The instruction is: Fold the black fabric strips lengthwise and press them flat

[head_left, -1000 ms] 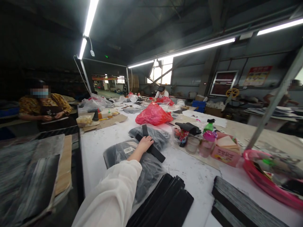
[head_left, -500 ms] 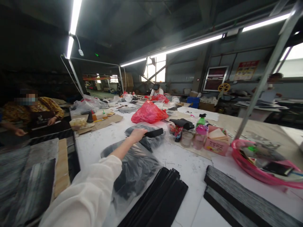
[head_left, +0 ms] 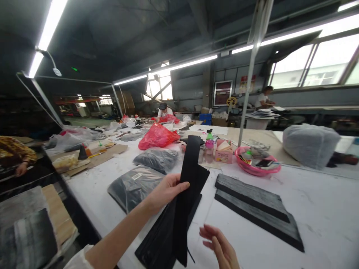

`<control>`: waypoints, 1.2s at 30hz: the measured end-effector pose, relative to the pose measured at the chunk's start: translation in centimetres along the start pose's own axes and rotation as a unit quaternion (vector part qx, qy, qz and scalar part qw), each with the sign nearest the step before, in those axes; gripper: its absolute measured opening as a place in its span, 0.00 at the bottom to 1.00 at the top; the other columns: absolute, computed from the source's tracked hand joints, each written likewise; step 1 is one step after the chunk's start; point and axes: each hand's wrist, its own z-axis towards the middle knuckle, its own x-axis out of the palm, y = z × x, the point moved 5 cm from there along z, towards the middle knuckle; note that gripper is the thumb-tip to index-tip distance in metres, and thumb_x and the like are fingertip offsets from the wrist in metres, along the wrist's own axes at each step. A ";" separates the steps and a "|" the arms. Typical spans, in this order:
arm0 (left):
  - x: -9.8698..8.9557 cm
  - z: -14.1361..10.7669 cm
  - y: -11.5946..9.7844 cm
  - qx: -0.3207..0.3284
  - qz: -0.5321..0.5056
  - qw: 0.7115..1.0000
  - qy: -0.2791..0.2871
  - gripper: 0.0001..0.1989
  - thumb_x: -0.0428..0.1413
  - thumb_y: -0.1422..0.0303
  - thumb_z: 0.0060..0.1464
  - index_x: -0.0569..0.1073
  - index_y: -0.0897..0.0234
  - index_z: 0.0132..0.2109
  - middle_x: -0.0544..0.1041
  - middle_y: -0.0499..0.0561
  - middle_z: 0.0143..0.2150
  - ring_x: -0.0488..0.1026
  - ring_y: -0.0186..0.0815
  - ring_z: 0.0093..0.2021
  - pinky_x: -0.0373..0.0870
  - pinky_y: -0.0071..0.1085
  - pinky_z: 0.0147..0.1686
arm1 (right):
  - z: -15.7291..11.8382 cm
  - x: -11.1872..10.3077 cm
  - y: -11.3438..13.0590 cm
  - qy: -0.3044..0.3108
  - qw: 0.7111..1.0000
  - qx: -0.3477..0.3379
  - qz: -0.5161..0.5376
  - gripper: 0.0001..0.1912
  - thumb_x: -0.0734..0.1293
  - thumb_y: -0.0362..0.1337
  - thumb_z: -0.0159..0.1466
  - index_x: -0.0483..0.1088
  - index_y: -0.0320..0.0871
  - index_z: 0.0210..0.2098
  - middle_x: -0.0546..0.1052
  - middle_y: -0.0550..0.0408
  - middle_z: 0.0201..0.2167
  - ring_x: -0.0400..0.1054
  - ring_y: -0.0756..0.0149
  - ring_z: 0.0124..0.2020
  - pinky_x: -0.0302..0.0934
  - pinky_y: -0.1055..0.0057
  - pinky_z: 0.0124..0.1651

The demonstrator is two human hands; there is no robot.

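My left hand [head_left: 167, 189] grips a long black strip [head_left: 187, 179], thumb across its front face. The strip stands nearly upright, its top end slightly curved. Behind and beneath it lies a pile of black strips [head_left: 157, 235] on the white table. My right hand [head_left: 218, 244] is at the lower middle, fingers apart and holding nothing, to the right of the strip's lower end. Left of the pile are a clear plastic bag with dark contents [head_left: 126, 190] and a second dark bag [head_left: 157, 160] behind it. Two stacks of grey-and-black pieces [head_left: 252, 205] lie to the right.
A pink basket [head_left: 258, 171] of small items, a pink box [head_left: 223, 155] and bottles stand beyond the strips, near a metal post [head_left: 248, 86]. A red plastic bag [head_left: 158, 136] sits farther back. Co-workers are at the left edge, far end and back right.
My left hand has come back toward me from over the dark bags, with the black strip now upright. My right hand has entered view. The camera has turned right.
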 end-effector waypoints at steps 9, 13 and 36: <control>7.0 -4.2 6.0 -0.064 -0.116 0.990 -0.038 0.17 0.54 0.61 0.59 0.73 0.67 0.50 0.77 0.54 0.44 0.72 0.40 0.46 0.68 0.33 0.47 | -1.6 1.7 6.2 -0.001 0.985 0.054 0.165 0.25 0.65 0.52 0.62 0.69 0.42 0.51 0.76 0.49 0.45 0.70 0.55 0.45 0.65 0.61 0.48; 5.9 -5.3 7.2 -0.083 -0.181 0.974 -0.110 0.17 0.55 0.60 0.58 0.73 0.66 0.50 0.77 0.54 0.42 0.72 0.37 0.44 0.68 0.29 0.45 | -2.6 0.7 4.6 -0.025 0.977 0.074 0.198 0.22 0.64 0.51 0.63 0.70 0.42 0.49 0.77 0.51 0.44 0.70 0.57 0.46 0.64 0.64 0.48; 10.6 -11.3 11.9 0.026 0.412 0.884 -0.221 0.29 0.56 0.60 0.55 0.61 0.59 0.62 0.71 0.59 0.54 0.69 0.47 0.53 0.68 0.44 0.51 | -3.2 0.1 0.9 -0.125 0.903 0.181 0.368 0.20 0.76 0.40 0.53 0.72 0.44 0.44 0.77 0.53 0.43 0.72 0.65 0.41 0.67 0.70 0.46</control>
